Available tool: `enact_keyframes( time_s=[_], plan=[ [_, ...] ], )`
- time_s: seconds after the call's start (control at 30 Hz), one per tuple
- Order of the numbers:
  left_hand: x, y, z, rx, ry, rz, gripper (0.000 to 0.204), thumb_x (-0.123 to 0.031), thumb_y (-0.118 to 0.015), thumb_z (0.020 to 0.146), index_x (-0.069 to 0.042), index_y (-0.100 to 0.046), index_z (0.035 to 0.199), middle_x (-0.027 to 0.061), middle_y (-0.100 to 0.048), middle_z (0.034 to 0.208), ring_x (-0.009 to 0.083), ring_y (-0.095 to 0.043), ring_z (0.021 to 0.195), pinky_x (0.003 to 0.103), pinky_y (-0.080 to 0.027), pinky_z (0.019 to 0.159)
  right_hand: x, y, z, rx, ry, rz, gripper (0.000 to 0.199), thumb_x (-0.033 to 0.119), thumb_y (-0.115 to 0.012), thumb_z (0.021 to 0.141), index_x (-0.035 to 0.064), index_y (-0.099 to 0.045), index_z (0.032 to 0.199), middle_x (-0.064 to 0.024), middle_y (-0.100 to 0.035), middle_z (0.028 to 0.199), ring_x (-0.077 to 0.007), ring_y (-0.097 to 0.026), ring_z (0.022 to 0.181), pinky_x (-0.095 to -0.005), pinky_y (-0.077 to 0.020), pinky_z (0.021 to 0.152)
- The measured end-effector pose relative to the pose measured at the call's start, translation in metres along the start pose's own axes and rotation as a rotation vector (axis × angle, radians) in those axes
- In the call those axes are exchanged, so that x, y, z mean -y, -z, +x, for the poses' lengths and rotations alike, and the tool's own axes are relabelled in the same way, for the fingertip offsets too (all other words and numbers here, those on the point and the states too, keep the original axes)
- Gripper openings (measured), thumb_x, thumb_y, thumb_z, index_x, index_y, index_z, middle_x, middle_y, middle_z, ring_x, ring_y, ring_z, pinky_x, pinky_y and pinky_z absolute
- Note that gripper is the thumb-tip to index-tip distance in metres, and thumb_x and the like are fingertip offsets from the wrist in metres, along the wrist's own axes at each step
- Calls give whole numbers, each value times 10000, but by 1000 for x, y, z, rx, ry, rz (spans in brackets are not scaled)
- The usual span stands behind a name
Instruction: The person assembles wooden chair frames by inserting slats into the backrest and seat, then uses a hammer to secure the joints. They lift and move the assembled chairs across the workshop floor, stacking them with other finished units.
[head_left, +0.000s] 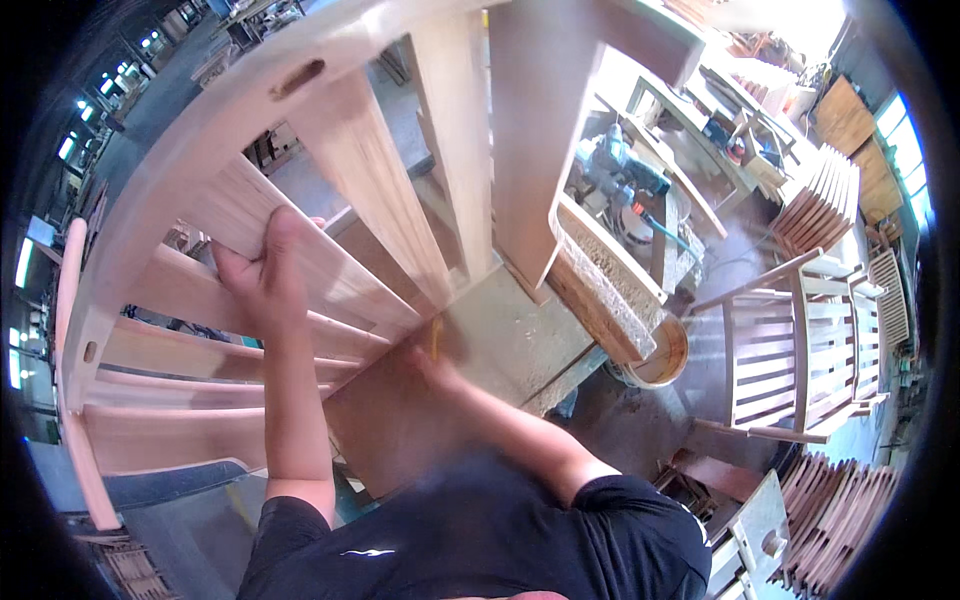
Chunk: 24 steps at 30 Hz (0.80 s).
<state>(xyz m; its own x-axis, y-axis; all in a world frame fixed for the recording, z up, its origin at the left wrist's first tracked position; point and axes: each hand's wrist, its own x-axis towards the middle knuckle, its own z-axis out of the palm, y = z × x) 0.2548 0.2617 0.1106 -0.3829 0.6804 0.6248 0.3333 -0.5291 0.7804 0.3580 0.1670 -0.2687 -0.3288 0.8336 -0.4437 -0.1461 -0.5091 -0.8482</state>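
Observation:
A large pale wooden frame with slats (368, 150) fanning out from its base stands in front of me and to my left. My left hand (268, 262) is closed round the edge of one wide slat (320, 262), thumb on the near face and fingertips behind it. Low by the inner ends of the slats is my right hand (434, 366), slightly blurred. A thin yellow stick (436, 337), like a pencil, sticks up from its fingers, which look pinched. The curved outer rail (215, 110) has an oblong slot cut in it.
A dusty board (510, 325) lies beneath the frame. Beyond it to the right are a sawdust-covered beam (605, 290), a round bucket (665, 355) and a blue power tool (625, 165). Slatted wooden assemblies (800, 345) and stacked wooden parts (835, 515) stand at the right.

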Motion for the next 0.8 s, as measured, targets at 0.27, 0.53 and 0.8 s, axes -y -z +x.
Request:
enact_keyframes(
  time_s=[0.27, 0.53, 0.8],
  plan=[
    [-9, -13, -18, -99, 82, -22, 611, -290, -716, 923, 98, -392, 1265, 169, -645, 1025, 271, -680, 905, 339, -552, 772, 145, 95, -119, -156, 265, 56, 272, 250, -486, 1034, 60, -592, 871, 39, -536, 676, -71, -487, 559, -235, -367, 478],
    [-43, 35, -99, -9, -322, 490, 615, -155, -728, 852, 39, -416, 1345, 228, -519, 1279, 362, -532, 1196, 438, -417, 1016, 222, 109, -150, -325, 570, -93, 152, 216, -443, 1020, 97, -519, 961, 30, -463, 652, -63, -405, 493, -217, -311, 428],
    [-61, 199, -137, -978, -286, 1067, 792, -215, -794, 809, 59, -343, 1399, 221, -541, 1289, 341, -548, 1191, 444, -413, 1043, 256, -2, -181, 127, 813, -418, 483, 339, -403, 1069, -25, -514, 1365, 43, -433, 659, -39, -389, 565, -200, -324, 513]
  ],
)
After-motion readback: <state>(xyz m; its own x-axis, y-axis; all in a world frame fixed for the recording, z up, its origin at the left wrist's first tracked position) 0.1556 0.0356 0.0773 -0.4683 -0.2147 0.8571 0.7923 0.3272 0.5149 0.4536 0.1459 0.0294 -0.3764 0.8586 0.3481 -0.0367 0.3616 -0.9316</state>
